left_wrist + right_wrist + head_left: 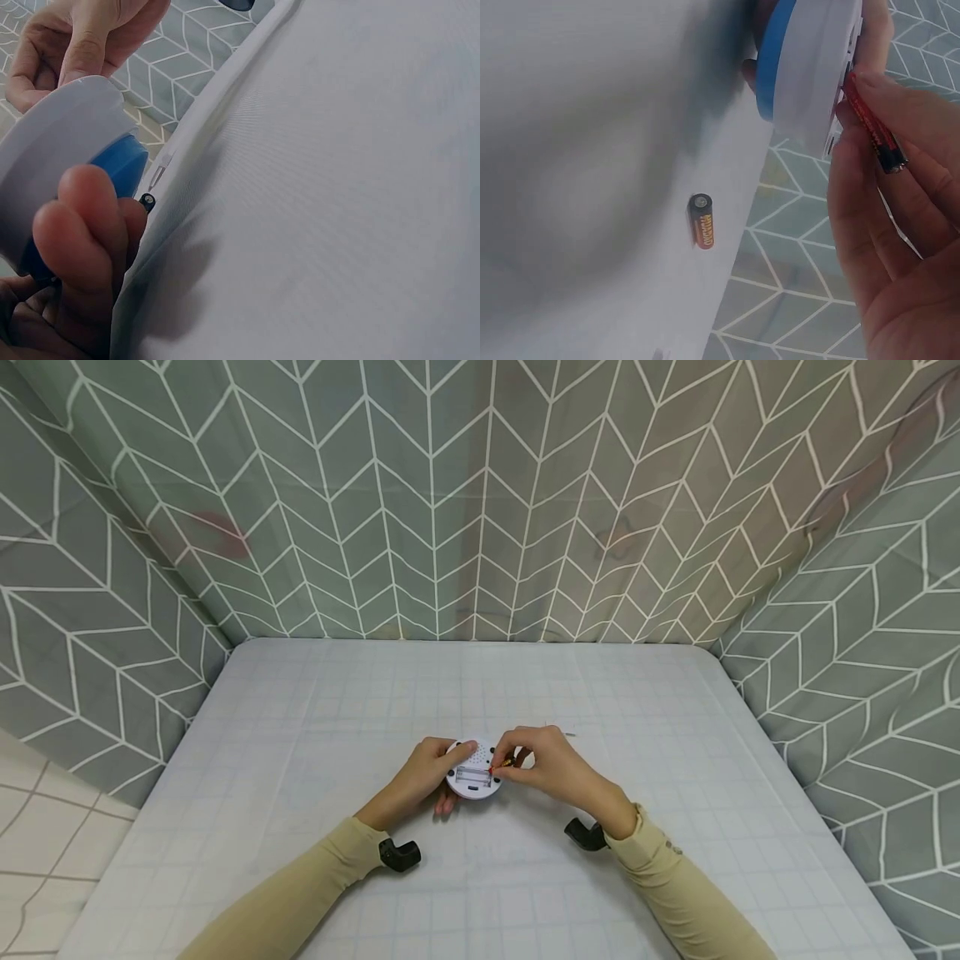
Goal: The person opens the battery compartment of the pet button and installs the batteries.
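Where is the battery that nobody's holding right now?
In the right wrist view, the loose battery is on the white table, left of the right hand and lower left of the white-and-blue device.

Lying battery (703, 225): yellow lettering along its side, not surely legible. Held battery (870, 124): print on red casing, too blurred to read.

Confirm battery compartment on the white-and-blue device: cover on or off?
Off: head view shows the battery compartment uncovered, its inside exposed on the device; the right hand pinches a battery at the opening.
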### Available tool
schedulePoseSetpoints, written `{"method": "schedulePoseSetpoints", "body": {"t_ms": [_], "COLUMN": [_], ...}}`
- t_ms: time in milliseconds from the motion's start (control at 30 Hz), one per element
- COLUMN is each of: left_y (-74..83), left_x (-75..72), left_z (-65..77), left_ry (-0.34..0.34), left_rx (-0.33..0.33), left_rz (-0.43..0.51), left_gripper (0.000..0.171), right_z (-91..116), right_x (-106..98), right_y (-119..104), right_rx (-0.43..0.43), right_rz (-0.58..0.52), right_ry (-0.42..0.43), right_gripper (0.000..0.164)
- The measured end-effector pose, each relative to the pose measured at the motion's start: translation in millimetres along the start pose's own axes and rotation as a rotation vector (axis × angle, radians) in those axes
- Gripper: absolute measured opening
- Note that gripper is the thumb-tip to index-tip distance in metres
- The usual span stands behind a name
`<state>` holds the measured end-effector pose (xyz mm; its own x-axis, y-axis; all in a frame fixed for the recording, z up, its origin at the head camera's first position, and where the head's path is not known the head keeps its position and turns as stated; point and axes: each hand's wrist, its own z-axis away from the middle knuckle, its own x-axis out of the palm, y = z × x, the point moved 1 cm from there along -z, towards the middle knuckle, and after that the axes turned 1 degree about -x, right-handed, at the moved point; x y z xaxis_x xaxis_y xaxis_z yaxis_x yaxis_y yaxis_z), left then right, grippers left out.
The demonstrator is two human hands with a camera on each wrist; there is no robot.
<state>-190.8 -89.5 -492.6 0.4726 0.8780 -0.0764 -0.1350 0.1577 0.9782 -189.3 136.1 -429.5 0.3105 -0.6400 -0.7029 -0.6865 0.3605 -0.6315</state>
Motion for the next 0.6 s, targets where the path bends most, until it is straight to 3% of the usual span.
{"method": "schedulePoseSetpoints", "body": {"t_ms": [300, 600], "left_y": [1.3, 1.4], "left_x": [0.5, 1.1], "left_z": [1.3, 1.6], "left_ry": [0.001, 0.000], "left_rx": [0.000, 0.012], "left_rz": [0.004, -0.012], "left_gripper": [0.054, 0.054], "right_z": [-1, -1], "right_x": [6, 14], "right_y": [2, 1], "right_rx": [-0.036, -0.009], "right_rz": [0.052, 0.080], "right_ry": [-0.005, 0.048], "right_gripper": [0.014, 0.015]}}
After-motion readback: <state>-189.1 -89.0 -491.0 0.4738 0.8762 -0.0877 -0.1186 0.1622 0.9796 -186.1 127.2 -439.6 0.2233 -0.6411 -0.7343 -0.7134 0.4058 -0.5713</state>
